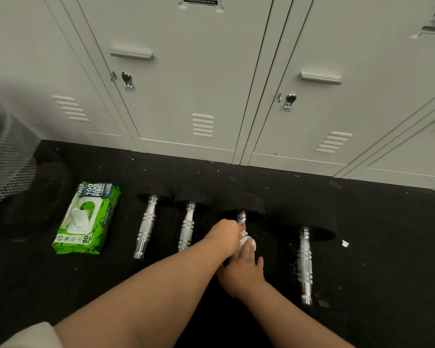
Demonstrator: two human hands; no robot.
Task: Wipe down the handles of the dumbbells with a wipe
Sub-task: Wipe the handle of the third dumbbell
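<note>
Our right hand [244,273] rests flat on the third dumbbell's handle [241,217], fingers straight. Our left hand [224,234] grips the white wipe [248,242] around it, on the floor [387,247] before lockers [186,84].

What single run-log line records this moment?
step: wiping third dumbbell handle | left hand: grips wipe | right hand: on handle | remaining: cannot tell

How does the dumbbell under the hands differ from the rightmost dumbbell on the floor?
The third black-ended chrome dumbbell has most of its handle hidden by both hands and a white wipe; the rightmost black-ended chrome dumbbell has its whole handle bare and untouched. The third lies nearer the lockers; the rightmost lies nearer the person. Both lie on the black floor, handles pointing toward the lockers.
</note>
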